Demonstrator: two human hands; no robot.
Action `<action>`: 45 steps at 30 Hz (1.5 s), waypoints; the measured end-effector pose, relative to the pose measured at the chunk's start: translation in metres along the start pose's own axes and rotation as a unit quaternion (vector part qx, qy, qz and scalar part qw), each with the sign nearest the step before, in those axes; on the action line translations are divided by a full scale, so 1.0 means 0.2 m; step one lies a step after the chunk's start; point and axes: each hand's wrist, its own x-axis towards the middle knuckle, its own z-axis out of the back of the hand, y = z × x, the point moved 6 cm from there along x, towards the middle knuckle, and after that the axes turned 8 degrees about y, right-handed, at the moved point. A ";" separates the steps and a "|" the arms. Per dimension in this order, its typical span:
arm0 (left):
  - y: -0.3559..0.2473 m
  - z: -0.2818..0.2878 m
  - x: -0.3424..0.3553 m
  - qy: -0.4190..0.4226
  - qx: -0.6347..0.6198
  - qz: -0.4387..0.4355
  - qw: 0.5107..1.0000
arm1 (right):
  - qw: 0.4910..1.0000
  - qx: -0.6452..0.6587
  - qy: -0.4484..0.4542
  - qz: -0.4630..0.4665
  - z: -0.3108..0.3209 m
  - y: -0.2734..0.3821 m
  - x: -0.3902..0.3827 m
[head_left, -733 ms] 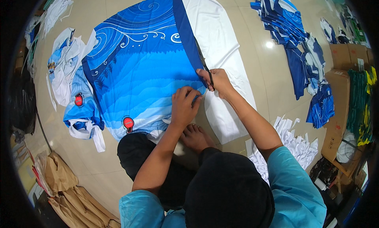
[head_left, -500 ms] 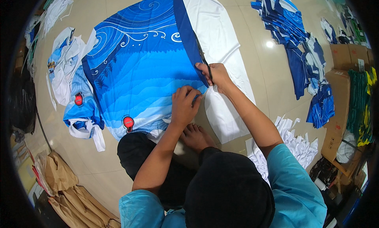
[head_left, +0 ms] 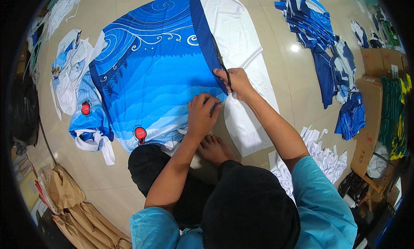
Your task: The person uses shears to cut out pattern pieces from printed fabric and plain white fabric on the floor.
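A large blue patterned fabric panel (head_left: 159,76) lies spread on the tiled floor, with swirls at its far end and a red round emblem near its lower left. White fabric (head_left: 241,42) borders its right side, parted from the blue near my hands. My right hand (head_left: 236,84) is closed on the handles of black scissors (head_left: 221,61), whose blades lie along the dark blue edge and point away from me. To the left, my left hand (head_left: 202,114) pinches the panel's near right edge between thumb and fingers.
Cut blue and white pieces (head_left: 79,85) lie at the left. Stacked blue pieces (head_left: 312,25) are at the far right. White scraps (head_left: 319,154) heap beside my right arm. Cardboard boxes (head_left: 366,115) stand along the right, brown paper (head_left: 69,193) at the lower left. My bare foot (head_left: 215,150) is near my left hand.
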 end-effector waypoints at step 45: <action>0.00 0.01 -0.01 -0.002 0.001 0.001 1.000 | 1.000 0.003 0.012 0.006 -0.01 0.13 0.14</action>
